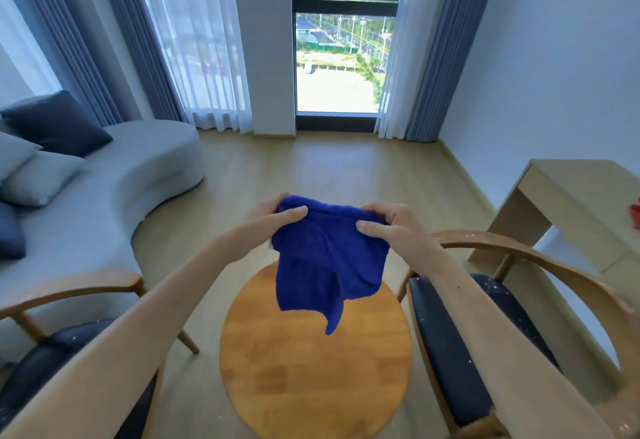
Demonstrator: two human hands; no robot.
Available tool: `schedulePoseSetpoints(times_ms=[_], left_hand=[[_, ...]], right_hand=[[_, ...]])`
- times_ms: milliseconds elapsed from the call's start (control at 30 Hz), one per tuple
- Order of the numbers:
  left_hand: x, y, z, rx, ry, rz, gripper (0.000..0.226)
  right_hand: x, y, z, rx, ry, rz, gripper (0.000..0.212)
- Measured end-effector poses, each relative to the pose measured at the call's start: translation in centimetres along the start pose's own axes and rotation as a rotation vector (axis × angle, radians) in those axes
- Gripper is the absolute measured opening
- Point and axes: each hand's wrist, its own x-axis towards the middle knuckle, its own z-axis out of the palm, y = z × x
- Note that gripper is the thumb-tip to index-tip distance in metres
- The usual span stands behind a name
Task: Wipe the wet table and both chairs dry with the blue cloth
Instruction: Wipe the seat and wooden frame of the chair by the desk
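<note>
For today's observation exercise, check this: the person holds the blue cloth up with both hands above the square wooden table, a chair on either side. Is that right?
Not quite. In the head view the wooden table is round, not square. The rest holds: the left hand and right hand grip the blue cloth above it, with the left chair and right chair beside it.

A round wooden table (311,379) stands on the pale wood floor (311,168) between two wooden armchairs. The left chair (69,345) and right chair (464,345) each carry a dark seat cushion speckled with water droplets. A grey curved sofa (138,168) with cushions rests on the floor at left; a light wooden desk (568,203) stands at right.
</note>
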Motion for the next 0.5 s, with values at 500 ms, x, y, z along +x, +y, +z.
schedulePoseSetpoints(times_ms=[500], left_hand=[[-0.9, 2.3, -1.5, 0.239, 0.063, 0.176, 0.018]], right_hand=[[1.7, -2.8, -1.1, -0.255, -0.032, -0.021, 0.016]])
